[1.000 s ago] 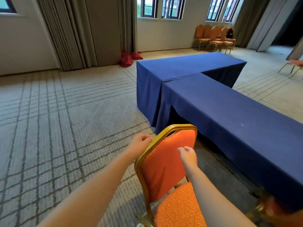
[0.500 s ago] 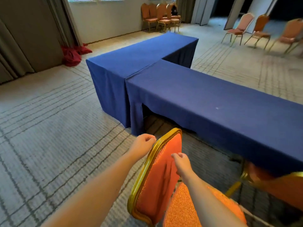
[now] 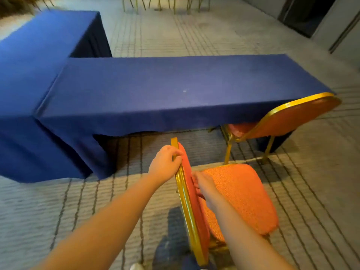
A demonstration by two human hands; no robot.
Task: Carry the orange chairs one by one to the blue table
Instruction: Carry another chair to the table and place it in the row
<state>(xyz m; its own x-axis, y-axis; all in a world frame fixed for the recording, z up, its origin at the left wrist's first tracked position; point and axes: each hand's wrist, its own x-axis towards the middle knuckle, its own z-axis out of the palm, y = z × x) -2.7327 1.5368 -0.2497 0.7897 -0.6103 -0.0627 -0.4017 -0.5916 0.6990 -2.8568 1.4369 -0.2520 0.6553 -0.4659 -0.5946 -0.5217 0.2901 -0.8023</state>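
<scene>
Striped grey carpet [image 3: 204, 36] fills the room. On it stands a long blue surface [image 3: 175, 88], draped to the floor, with a second blue surface [image 3: 39, 47] butting against its left end to make an L. At the long one's right end a chair [image 3: 296, 117] is tucked in, its orange seat under the cloth and its gold-framed back leaning out. Thin legs of more chairs [image 3: 155, 4] show at the top edge. The carried chair [image 3: 243, 195] is over the carpet near the long surface's front edge, apart from it, left of the tucked chair. Its back is seen edge-on, its seat points right, and its legs are hidden. The left grip [image 3: 164, 165] is clamped on the gold frame [image 3: 187, 207] near the top of the back, fingers curled over it. The right grip [image 3: 204, 184] lies against the padded front of the back; blur hides the fingers, so I cannot tell whether they clasp it.
</scene>
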